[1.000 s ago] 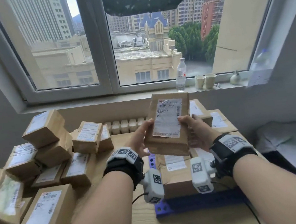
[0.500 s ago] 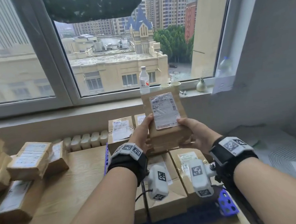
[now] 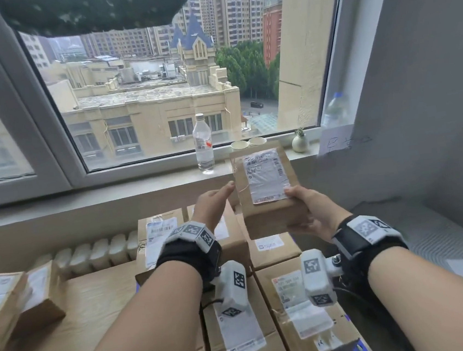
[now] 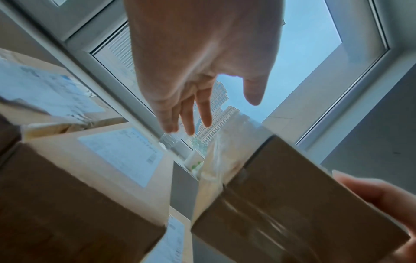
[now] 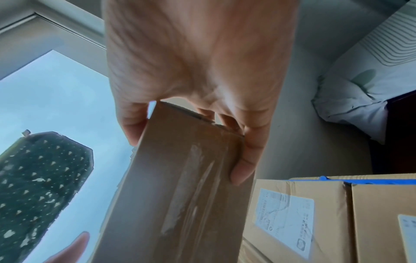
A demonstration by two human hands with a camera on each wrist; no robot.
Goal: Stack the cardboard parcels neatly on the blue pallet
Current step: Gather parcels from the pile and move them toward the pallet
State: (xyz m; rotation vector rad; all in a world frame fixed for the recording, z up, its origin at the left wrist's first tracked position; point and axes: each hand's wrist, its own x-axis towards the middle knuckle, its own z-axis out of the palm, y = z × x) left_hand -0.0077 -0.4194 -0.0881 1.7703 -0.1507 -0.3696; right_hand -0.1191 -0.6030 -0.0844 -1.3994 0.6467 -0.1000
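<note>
A flat cardboard parcel (image 3: 265, 186) with a white label is held up in the air over the stacked parcels (image 3: 303, 296). My right hand (image 3: 305, 210) grips its lower right corner, thumb on the label and fingers underneath, as the right wrist view shows on the parcel (image 5: 180, 186). My left hand (image 3: 213, 203) is open just left of the parcel, fingers straight and apart from it; the left wrist view shows the left hand (image 4: 202, 106) clear of the parcel (image 4: 281, 195). A bit of the blue pallet (image 3: 360, 350) shows at the bottom right, and its edge (image 5: 360, 180) behind boxes.
More parcels (image 3: 15, 303) lie on the wooden table at the left. A water bottle (image 3: 202, 144), paper cups (image 3: 247, 143) and a small vase (image 3: 299, 142) stand on the windowsill. A grey wall (image 3: 430, 97) rises on the right, with bedding (image 5: 371, 89) below.
The parcel has moved right over the stack. My left hand has let go of it and opened; only the right hand holds it now. The view has swung right.
</note>
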